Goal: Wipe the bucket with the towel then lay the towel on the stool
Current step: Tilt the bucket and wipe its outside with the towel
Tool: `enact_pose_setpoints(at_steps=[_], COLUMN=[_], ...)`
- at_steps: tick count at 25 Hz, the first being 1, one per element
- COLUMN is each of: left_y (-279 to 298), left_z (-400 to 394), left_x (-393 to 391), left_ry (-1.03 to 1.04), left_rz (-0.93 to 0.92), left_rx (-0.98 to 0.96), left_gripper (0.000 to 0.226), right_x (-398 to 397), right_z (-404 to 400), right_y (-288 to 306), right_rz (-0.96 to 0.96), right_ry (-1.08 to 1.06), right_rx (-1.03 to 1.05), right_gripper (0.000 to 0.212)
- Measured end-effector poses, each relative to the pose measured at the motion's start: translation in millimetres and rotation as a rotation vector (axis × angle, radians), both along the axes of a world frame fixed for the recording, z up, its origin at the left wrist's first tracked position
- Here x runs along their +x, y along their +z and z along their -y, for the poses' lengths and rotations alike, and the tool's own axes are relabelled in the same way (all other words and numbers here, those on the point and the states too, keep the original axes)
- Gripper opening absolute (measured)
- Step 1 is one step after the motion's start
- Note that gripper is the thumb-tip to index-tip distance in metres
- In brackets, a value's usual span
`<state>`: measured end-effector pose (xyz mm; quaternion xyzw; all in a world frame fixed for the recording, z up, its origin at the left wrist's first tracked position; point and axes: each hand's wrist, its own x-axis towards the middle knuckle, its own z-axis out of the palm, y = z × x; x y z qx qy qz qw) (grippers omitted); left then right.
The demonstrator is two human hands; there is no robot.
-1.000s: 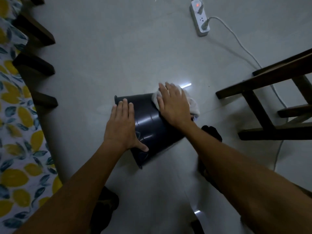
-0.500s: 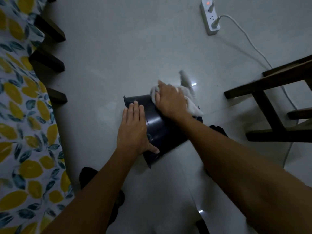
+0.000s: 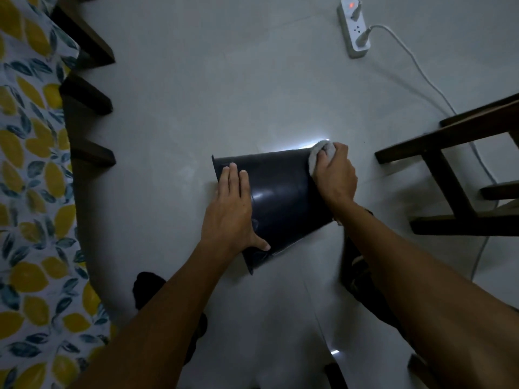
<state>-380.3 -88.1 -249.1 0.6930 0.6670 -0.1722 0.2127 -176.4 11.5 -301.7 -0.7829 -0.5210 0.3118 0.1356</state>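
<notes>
A dark bucket (image 3: 283, 192) lies on its side on the pale tiled floor, its wide rim toward the left. My left hand (image 3: 233, 211) lies flat on the bucket's side near the rim, fingers together. My right hand (image 3: 334, 175) is closed around a bunched white towel (image 3: 320, 154) and presses it against the bucket's narrow end at the right. Most of the towel is hidden under that hand. A dark wooden stool (image 3: 455, 169) stands to the right, only partly in view.
A white power strip (image 3: 354, 29) with a red light and a white cable (image 3: 415, 66) lies on the floor at the top right. A lemon-print cloth (image 3: 31, 192) over dark wooden legs (image 3: 92, 155) fills the left edge. My dark-socked feet (image 3: 151, 287) are below the bucket.
My right hand has slid the towel from the bucket's upper side to its narrow right end and bunched it up. The left hand stays on the bucket. The view shifted slightly.
</notes>
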Motion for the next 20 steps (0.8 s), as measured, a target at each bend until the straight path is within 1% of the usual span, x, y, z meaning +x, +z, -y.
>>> enact_pose_setpoints(at_steps=[2, 4, 8, 11, 14, 16, 17, 20], left_y=[7, 15, 24, 31, 37, 45, 47, 41], left_z=[-8, -15, -17, -5, 4, 5, 5, 9], left_x=[0, -2, -7, -1, 5, 9, 10, 12], left_ry=[-0.029, -0.066, -0.07, -0.069, -0.058, -0.047, -0.033, 0.07], left_rz=[-0.012, -0.06, -0.105, -0.142, -0.117, -0.103, -0.12, -0.172], left_rx=[0.014, 0.069, 0.208, 0.267, 0.369, 0.377, 0.338, 0.145], left_gripper=[0.162, 0.154, 0.121, 0.102, 0.086, 0.089, 0.098, 0.143], right_x=[4, 3, 1, 2, 3, 3, 3, -2], right_z=[-5, -4, 4, 20, 36, 46, 52, 80], right_y=[5, 9, 18, 18, 26, 40, 49, 63], right_rz=[-0.052, -0.106, -0.167, -0.139, -0.043, -0.061, -0.078, -0.117], right_ry=[-0.002, -0.009, 0.0, 0.006, -0.034, -0.008, 0.026, 0.185], right_rx=[0.01, 0.036, 0.057, 0.049, 0.112, 0.183, 0.217, 0.263], right_gripper=[0.036, 0.035, 0.027, 0.024, 0.034, 0.038, 0.04, 0.047])
